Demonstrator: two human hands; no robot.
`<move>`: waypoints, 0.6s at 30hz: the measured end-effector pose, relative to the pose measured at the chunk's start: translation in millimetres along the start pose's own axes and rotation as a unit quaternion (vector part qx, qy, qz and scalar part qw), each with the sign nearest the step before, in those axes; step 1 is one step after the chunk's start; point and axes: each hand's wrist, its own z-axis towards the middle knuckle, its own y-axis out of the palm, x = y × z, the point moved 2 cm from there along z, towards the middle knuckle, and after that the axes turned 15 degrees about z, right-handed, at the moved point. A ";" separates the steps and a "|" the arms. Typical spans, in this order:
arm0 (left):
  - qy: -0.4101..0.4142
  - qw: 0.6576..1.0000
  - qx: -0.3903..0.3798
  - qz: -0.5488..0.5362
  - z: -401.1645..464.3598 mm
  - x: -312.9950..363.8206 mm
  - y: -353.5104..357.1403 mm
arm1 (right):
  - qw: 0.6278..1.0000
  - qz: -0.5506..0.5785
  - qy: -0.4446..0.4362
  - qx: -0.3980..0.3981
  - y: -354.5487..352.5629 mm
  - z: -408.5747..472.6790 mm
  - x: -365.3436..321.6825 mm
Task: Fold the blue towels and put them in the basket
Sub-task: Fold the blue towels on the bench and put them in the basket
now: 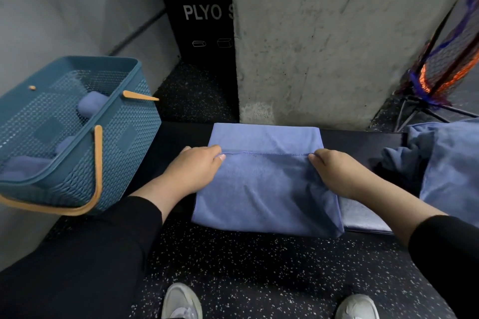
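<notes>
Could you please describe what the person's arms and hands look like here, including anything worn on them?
Both arms wear long black sleeves: the left sleeve and right sleeve end partway down the forearms, leaving wrists and lower forearms bare. The left hand and right hand are bare, without gloves. No rings, watch or bracelets show. The one clearly visible left nail is short and looks unpainted.

Both hands (pixel 193 168) (pixel 337 171) pinch blue towel (pixel 264 189) hem.

Concrete pillar (pixel 324 41), black plyo box (pixel 204 21) (behind), netted stand (pixel 445 67)
</notes>
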 end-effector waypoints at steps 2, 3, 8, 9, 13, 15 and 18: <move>0.019 0.999 -0.025 0.014 -11.2 0.8 -4.5 | 1.000 -0.007 0.002 -0.017 -0.3 -10.4 3.7; 0.029 0.999 -0.031 0.020 -17.4 2.8 -7.6 | 1.000 -0.011 0.003 -0.029 -0.8 -16.3 4.6; 0.070 0.995 -0.063 0.015 -46.4 7.6 -12.4 | 0.992 -0.005 -0.002 -0.125 -10.1 -43.9 5.3; 0.083 0.993 -0.080 -0.026 -50.3 5.8 -11.6 | 0.990 0.015 -0.013 -0.137 -14.1 -50.6 3.9; 0.093 0.938 -0.064 -0.327 -57.8 -1.0 -32.7 | 0.946 0.291 -0.023 -0.145 -33.9 -67.4 -3.2; 0.069 0.898 -0.021 -0.433 -57.0 -0.2 -51.0 | 0.895 0.424 -0.007 -0.141 -42.5 -66.8 -6.7; -0.018 0.816 0.025 -0.577 -42.2 1.0 -63.3 | 0.859 0.508 -0.009 -0.066 -50.9 -57.8 -19.7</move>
